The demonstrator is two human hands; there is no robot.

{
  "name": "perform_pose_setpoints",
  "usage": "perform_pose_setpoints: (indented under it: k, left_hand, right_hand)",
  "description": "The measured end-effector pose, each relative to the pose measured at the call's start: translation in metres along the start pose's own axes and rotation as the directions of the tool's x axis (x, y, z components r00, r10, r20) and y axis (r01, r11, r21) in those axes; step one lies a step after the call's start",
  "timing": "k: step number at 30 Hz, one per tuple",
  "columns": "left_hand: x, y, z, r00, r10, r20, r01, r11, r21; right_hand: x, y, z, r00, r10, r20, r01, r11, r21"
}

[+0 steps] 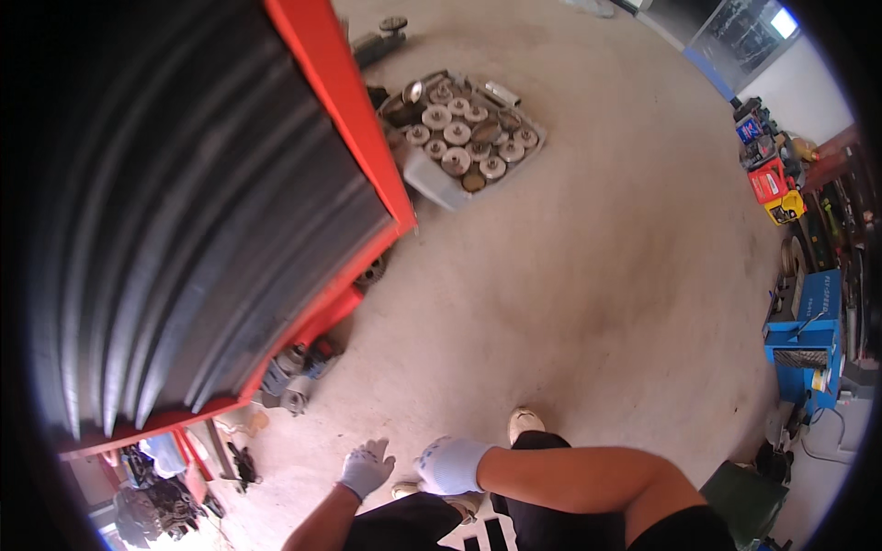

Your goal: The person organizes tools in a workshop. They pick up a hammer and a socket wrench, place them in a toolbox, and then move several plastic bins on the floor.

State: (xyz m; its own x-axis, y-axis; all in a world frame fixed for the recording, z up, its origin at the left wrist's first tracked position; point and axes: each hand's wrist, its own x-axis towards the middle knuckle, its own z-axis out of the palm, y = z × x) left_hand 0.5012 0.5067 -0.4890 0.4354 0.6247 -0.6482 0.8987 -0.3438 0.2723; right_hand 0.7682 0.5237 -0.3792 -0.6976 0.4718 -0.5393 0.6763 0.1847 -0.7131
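Note:
My left hand [367,468] wears a white knitted glove and is raised low in the view, its thumb standing apart from the fingers. Nothing shows in it. Close by on the right is my right hand [452,464], gloved the same way, with its back toward me. Its fingers point left and are mostly hidden, so I cannot tell whether it holds anything. Both hands are above my light shoes [525,422] and dark trousers, apart from each other. Nearest to them is the concrete floor [588,303].
A red-framed bench with a ribbed black top [211,211] fills the left. Beyond its corner, a grey tray [432,184] holds several round metal parts. A motor-like metal part [292,367] lies under its edge. Along the right wall stand a blue box [813,303], a red container [768,182] and tools.

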Motion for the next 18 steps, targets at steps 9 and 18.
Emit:
perform_pose_setpoints:
  k: [9,18]
  left_hand:
    - [-0.216,0.094,-0.16,0.917,-0.353,-0.187,0.107,0.668,-0.736]
    - [-0.589,0.116,-0.023,0.476,-0.652,0.59,0.374,-0.457,-0.807]
  right_hand:
    - [-0.135,0.038,0.081,0.493,0.142,-0.859,-0.311,0.95,-0.021]
    - [-0.375,-0.078,0.015,0.429,0.889,-0.163,-0.224,0.279,0.934]
